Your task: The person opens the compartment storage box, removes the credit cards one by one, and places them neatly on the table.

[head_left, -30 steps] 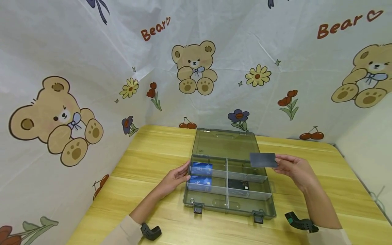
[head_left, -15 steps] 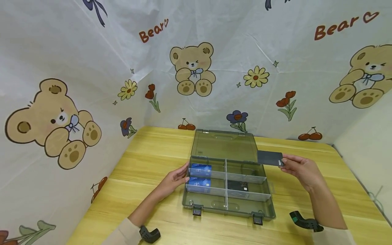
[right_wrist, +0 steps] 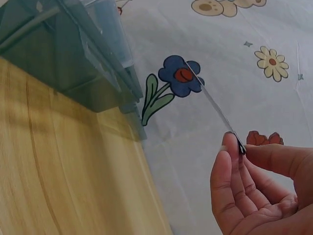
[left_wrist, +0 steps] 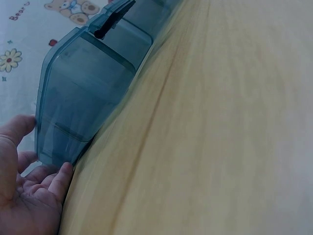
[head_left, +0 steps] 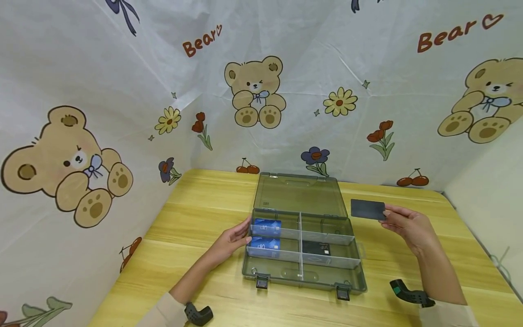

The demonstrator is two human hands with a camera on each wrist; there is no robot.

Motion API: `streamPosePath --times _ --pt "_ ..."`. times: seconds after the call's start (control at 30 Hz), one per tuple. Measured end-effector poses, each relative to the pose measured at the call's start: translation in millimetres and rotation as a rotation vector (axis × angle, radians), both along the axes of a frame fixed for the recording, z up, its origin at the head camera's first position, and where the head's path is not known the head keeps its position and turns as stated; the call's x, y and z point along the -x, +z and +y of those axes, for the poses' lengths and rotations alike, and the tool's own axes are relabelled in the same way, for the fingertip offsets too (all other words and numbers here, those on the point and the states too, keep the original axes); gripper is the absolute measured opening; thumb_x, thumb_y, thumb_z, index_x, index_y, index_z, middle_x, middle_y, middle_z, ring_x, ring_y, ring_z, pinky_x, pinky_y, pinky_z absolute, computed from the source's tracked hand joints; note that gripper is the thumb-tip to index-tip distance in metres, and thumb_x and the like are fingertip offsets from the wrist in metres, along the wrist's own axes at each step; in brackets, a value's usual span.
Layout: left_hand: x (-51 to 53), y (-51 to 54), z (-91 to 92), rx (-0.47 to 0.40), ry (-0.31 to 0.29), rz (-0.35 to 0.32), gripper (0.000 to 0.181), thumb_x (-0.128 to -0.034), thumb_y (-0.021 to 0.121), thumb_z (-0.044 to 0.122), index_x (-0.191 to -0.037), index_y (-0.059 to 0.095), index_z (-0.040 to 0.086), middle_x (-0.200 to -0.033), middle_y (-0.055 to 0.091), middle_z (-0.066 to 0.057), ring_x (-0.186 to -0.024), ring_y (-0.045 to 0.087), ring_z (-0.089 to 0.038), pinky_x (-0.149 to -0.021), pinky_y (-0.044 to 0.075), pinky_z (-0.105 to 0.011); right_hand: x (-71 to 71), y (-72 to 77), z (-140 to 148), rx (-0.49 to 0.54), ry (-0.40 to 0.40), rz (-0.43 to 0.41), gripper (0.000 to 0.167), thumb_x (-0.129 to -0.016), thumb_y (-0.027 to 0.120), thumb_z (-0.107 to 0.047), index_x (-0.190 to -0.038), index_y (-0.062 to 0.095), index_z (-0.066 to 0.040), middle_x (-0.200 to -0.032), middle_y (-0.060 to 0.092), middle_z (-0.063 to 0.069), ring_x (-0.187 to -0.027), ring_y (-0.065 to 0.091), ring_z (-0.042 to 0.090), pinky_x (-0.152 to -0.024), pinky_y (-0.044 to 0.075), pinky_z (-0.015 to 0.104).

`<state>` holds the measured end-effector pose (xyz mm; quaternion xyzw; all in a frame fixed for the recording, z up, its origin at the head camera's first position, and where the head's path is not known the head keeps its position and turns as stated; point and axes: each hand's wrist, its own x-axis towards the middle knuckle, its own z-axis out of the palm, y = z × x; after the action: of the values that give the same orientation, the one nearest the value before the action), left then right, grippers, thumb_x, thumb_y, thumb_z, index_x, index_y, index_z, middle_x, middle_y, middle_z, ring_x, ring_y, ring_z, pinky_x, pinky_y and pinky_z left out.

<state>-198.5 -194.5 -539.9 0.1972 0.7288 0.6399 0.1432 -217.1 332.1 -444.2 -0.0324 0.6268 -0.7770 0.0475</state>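
Note:
A smoky translucent compartment box (head_left: 273, 274) lies with its lid (head_left: 300, 195) folded back. Blue VIP cards (head_left: 267, 223) are in its back left and middle left compartments, and a black VIP card (head_left: 316, 248) is in the middle right one. My left hand (head_left: 227, 240) rests against the box's left side, thumb at the rim; in the left wrist view its other fingers (left_wrist: 59, 183) touch the lower corner. Between thumb and fingers, my right hand (head_left: 408, 227) pinches a plain dark card (head_left: 367, 209) by its right end, in the air right of the lid. In the right wrist view this card (right_wrist: 215, 105) appears edge-on.
Two black latches (head_left: 262, 281) hang at the box's front edge. The wood-grain table (head_left: 212, 190) meets a white bear-print cloth (head_left: 286, 150) at the back and left. A pale wall (head_left: 486, 195) stands on the right.
My right hand has moved to the right with the dark card, from over the back right compartment to beyond the lid. The left hand stays against the box.

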Motion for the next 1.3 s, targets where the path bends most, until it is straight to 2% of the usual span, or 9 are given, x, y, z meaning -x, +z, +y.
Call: streamPosePath --times 0.17,0.37,0.6,0.83,1.17,1.3 --pt "0.0 -0.4 -0.3 0.0 0.003 -0.011 0.072 -0.103 0.062 0.03 -0.163 0.024 0.02 -0.167 0.018 0.0 -0.151 0.024 -0.023 -0.115 0.035 -0.027 2.1 -6.4 6.4 -0.01 -0.03 -0.024 0.026 -0.101 0.059 0.002 -0.106 0.079 -0.014 -0.093 0.073 0.003 -0.081 0.076 0.021 -0.075 0.063 0.029" --pt "0.1 0.0 -0.1 -0.011 -0.008 0.0 0.071 -0.1039 0.061 0.028 -0.163 0.022 0.017 -0.168 0.016 -0.003 -0.152 0.022 -0.026 -0.115 0.034 -0.028 5.3 -14.8 15.8 -0.023 -0.071 -0.065 0.025 -0.1 0.061 0.0 -0.106 0.08 -0.015 -0.094 0.073 0.001 -0.08 0.075 0.019 -0.074 0.063 0.028" --pt "0.2 0.0 -0.5 -0.022 -0.018 0.021 0.07 -0.1051 0.059 0.023 -0.163 0.021 0.013 -0.168 0.014 -0.008 -0.152 0.02 -0.031 -0.117 0.033 -0.031 7.6 -21.8 26.0 -0.029 -0.077 -0.094 0.026 -0.102 0.059 -0.002 -0.104 0.08 -0.018 -0.092 0.074 0.001 -0.081 0.075 0.018 -0.075 0.062 0.028" --pt "-0.1 0.8 0.3 -0.015 -0.009 -0.007 0.071 -0.1043 0.06 0.026 -0.163 0.022 0.015 -0.168 0.016 -0.004 -0.152 0.021 -0.027 -0.116 0.033 -0.029 8.5 -30.4 34.1 -0.054 -0.09 -0.144 0.025 -0.102 0.06 -0.003 -0.1 0.081 -0.018 -0.091 0.074 0.001 -0.08 0.075 0.018 -0.075 0.063 0.029" --pt "-0.5 0.6 0.5 -0.013 -0.002 -0.006 0.071 -0.1038 0.061 0.025 -0.163 0.023 0.016 -0.168 0.017 -0.003 -0.152 0.022 -0.026 -0.116 0.033 -0.029 8.8 -42.3 43.0 -0.087 -0.072 -0.208 0.026 -0.102 0.06 -0.005 -0.096 0.081 -0.02 -0.09 0.075 -0.001 -0.079 0.075 0.018 -0.075 0.063 0.029" --pt "-0.9 0.8 0.6 -0.016 -0.002 -0.007 0.07 -0.1037 0.061 0.026 -0.162 0.024 0.017 -0.168 0.017 -0.003 -0.152 0.022 -0.026 -0.116 0.034 -0.028 10.3 -48.4 46.0 -0.132 -0.071 -0.227 0.027 -0.103 0.06 -0.007 -0.094 0.081 -0.022 -0.089 0.074 -0.001 -0.079 0.075 0.017 -0.075 0.063 0.029"
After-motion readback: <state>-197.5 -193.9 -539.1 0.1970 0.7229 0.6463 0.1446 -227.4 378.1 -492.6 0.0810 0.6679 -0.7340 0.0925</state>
